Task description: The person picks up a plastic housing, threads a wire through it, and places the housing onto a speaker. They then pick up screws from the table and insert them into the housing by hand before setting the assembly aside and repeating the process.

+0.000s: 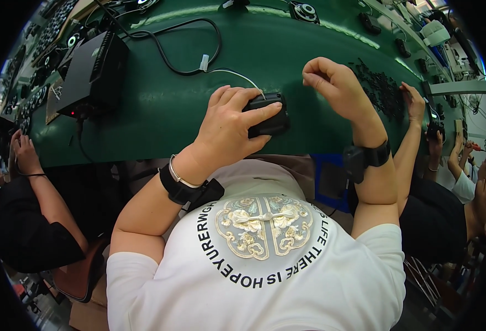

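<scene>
My left hand is wrapped over a small black box-shaped device and holds it down near the front edge of the green table. Its index finger lies across the device's top. A thin pale wire runs to the device's far end from a black cable with a white tag. To the right, my right hand is raised above the table, apart from the device. Its thumb and curled fingers are pinched together; whatever may be between them is too small or hidden to tell.
A black power box with a red light stands at the left. Small black parts lie heaped at the right, beside a co-worker's hand. Another person's hand is at the far left. A round speaker lies at the back.
</scene>
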Available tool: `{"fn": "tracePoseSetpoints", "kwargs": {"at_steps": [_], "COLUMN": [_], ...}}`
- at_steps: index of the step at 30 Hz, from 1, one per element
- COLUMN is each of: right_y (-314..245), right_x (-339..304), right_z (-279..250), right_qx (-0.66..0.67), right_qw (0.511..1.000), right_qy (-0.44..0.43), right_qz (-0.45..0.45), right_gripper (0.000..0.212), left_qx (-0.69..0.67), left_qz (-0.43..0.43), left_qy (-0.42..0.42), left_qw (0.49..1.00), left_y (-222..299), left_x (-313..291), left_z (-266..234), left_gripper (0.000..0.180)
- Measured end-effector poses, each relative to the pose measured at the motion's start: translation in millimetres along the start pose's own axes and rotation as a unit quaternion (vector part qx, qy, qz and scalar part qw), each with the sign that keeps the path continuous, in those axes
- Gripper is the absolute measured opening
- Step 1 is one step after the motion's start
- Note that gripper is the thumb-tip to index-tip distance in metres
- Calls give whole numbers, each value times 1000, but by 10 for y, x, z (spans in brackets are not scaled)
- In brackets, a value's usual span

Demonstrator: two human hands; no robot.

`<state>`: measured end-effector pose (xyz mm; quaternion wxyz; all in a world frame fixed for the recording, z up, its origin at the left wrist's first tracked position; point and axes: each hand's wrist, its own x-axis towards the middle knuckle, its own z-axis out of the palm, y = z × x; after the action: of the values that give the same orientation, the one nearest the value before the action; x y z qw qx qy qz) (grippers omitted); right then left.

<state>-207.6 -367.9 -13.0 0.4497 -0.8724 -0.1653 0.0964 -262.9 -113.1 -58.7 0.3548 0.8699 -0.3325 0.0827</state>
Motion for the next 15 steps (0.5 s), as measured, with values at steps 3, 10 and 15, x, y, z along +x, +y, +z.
{"fn": "tracePoseSetpoints", "kwargs": {"at_steps": [3, 10, 15], "right_y": [-2, 323, 407], "right_x": [-2, 22, 43], "right_z": [1, -283, -168], "right_qx": [-37, -228, -327], "right_qw": [992, 961, 933], "right_qy": [120, 129, 19], "right_qz": [-16, -84, -150], "right_gripper": [11, 11, 9], "left_qx": [5, 12, 16], "left_qz": [1, 8, 11], "left_qy": [0, 0, -1], "left_qw": [1000, 1000, 1000], "left_y": [19, 7, 2], "left_x": [4, -19, 3], "left_z": [-5, 3, 19], "left_gripper": [52, 52, 53]}}
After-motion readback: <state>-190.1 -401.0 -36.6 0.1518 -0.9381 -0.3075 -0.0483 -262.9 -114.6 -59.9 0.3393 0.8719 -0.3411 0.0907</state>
